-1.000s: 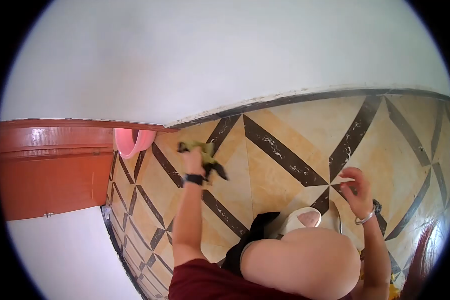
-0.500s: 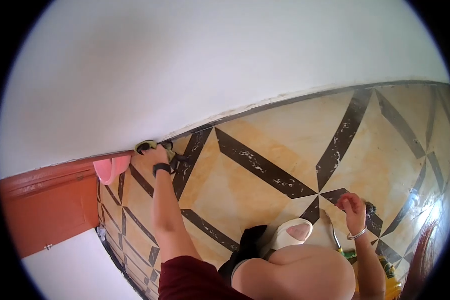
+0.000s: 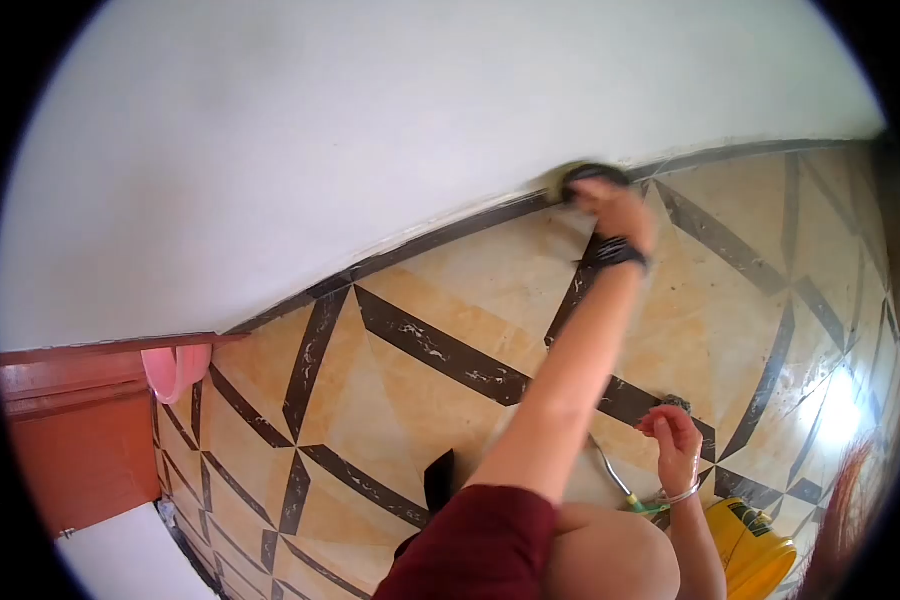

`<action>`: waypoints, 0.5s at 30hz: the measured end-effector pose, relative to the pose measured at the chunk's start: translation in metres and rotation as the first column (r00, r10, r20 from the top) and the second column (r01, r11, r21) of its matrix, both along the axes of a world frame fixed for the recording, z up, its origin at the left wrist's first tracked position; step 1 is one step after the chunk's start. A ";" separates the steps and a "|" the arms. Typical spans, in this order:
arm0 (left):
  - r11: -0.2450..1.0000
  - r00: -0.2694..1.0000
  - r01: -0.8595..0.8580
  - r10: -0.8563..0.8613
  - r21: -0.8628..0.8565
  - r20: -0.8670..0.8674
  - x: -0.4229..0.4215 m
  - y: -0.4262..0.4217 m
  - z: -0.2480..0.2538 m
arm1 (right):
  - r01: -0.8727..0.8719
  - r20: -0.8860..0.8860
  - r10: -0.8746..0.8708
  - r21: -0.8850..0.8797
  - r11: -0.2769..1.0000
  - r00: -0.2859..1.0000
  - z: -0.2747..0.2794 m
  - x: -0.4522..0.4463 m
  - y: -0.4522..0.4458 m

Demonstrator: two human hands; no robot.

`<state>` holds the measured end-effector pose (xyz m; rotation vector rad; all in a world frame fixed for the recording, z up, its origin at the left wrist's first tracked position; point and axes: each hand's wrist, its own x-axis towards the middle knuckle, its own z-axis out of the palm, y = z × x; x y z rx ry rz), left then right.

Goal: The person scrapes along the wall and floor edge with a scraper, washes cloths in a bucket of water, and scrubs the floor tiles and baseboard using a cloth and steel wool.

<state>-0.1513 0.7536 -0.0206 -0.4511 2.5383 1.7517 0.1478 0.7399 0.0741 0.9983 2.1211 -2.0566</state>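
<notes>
My left hand, with a black band on the wrist, reaches out to the dark baseboard at the foot of the white wall. It is closed on a yellow-green and black cloth, pressed where wall and floor meet; motion blurs both. My right hand, wearing a silver bangle, hovers beside my bent knee with its fingers loosely curled; nothing shows in them. Just beyond it, a dark scouring pad lies on the floor. Near that wrist is a tool with a curved metal shaft, partly hidden by my arm and knee.
A yellow plastic container stands to the right of my right forearm. Reddish bristle-like strands rise at the right edge. At the left, a pink plastic object sits by the red-brown door. Patterned tiles cover the floor.
My left hand has swept right along the baseboard with the cloth, away from the door corner. The view has shifted, and my right hand stays loosely curled near the scouring pad.
</notes>
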 end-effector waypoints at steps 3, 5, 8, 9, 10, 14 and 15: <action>0.957 0.979 0.198 -0.205 0.212 0.010 -0.006 0.092 0.036 | 0.098 -0.033 -0.096 0.048 0.994 0.995 -0.006 0.025 0.028; 0.828 0.960 0.280 -0.248 0.486 -0.130 -0.008 0.134 0.040 | 0.155 -0.074 -0.149 0.083 0.984 0.986 -0.006 0.036 0.051; 0.427 0.789 0.591 -0.483 0.684 -0.380 0.005 0.161 0.061 | 0.241 -0.125 -0.215 0.256 0.936 0.969 0.006 0.048 0.097; 0.402 0.547 0.837 -0.613 0.372 -0.570 0.010 0.156 0.071 | 0.344 -0.166 -0.308 0.277 0.897 0.937 0.013 0.050 0.109; 0.317 0.243 0.949 -0.727 0.000 -0.642 0.016 0.149 0.077 | 0.476 -0.285 -0.405 0.256 0.841 0.869 0.009 0.060 0.133; -0.090 -0.172 0.974 -0.891 -0.208 -0.421 0.073 0.069 0.161 | 0.558 -0.492 -0.300 0.545 0.626 0.817 0.041 0.052 0.165; -0.184 -0.325 0.916 -0.860 -0.356 -0.394 0.086 0.069 0.168 | 0.420 -0.448 -0.173 0.542 0.728 0.877 0.042 0.053 0.165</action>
